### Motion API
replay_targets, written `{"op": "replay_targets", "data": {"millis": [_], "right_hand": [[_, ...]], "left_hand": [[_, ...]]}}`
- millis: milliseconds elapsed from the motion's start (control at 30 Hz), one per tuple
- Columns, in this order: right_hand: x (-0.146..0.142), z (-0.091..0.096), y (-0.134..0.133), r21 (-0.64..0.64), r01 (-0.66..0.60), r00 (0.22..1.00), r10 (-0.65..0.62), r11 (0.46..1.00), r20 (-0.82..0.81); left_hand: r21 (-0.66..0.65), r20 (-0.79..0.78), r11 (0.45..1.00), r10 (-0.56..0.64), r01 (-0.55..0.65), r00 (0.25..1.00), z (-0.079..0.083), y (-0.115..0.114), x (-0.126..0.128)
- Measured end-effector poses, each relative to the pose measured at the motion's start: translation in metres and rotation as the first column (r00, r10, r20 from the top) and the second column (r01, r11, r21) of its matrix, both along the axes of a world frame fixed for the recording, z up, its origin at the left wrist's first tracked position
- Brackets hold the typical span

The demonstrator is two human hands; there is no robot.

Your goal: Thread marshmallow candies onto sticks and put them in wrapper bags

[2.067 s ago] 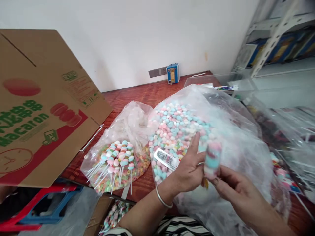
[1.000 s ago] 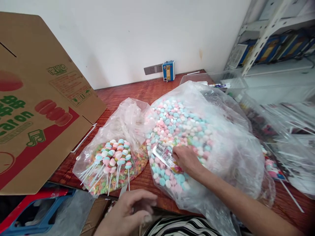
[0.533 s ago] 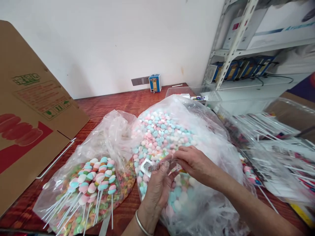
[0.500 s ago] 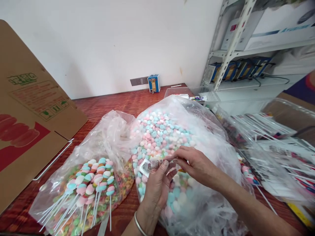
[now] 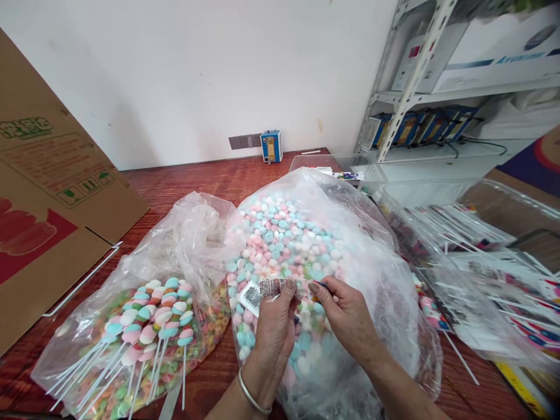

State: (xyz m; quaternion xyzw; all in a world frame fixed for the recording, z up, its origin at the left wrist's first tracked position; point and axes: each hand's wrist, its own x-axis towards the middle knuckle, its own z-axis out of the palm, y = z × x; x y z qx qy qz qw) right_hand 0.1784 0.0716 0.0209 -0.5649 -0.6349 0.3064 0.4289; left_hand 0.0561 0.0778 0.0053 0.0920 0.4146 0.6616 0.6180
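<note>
My left hand (image 5: 275, 329), with a silver bangle on the wrist, pinches a small clear packaging bag (image 5: 251, 296) with a QR code and dense print. My right hand (image 5: 350, 321) pinches the other end of the bag between thumb and forefinger. Between the two hands the bag is stretched roughly level, its far part partly hidden by fingers. Under both hands lies a large clear plastic sack (image 5: 367, 268) full of pink, blue and white marshmallow candies (image 5: 266, 233).
Left, marshmallow pops (image 5: 151, 315) on white sticks lie on a plastic sack of colourful ring candies (image 5: 210, 326). A cardboard box (image 5: 56, 192) stands at far left. Clear bins (image 5: 441, 192) with printed packets are at right, below a metal shelf (image 5: 411, 96). A blue device (image 5: 272, 146) sits by the wall.
My right hand has shifted down and rightward from above the left fingers and now grips the bag's right end. More of the bag's print shows. The view has moved slightly.
</note>
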Motion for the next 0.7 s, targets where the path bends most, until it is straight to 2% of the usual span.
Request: {"op": "replay_targets", "data": {"millis": [133,233,300,467,600,700], "right_hand": [[-0.001,0.004,0.003,0.050,-0.039,0.997,0.035,0.998,0.071],[-0.001,0.005,0.005,0.061,-0.125,0.989,0.119,0.990,0.089],[0.001,0.006,0.005,0.063,-0.164,0.984,0.159,0.985,0.079],[0.005,0.011,-0.005,0.148,-0.020,0.993,0.037,0.989,-0.112],[0.001,0.014,-0.016,0.291,-0.019,0.990,0.059,0.957,-0.131],[-0.007,0.010,-0.021,0.303,-0.075,0.990,0.109,0.950,-0.095]], "left_hand": [[-0.020,-0.038,1.000,0.016,-0.017,0.999,0.000,-0.001,0.000],[0.011,-0.018,0.995,-0.099,0.099,0.995,-0.001,-0.002,-0.002],[0.010,0.062,0.992,-0.129,0.129,0.990,-0.002,-0.002,-0.004],[-0.036,0.291,0.999,-0.008,0.019,0.957,-0.004,0.001,-0.010],[-0.027,0.295,1.000,0.018,-0.010,0.955,-0.005,0.003,-0.013],[-0.024,0.224,0.999,0.040,-0.036,0.974,-0.004,0.002,-0.010]]}}
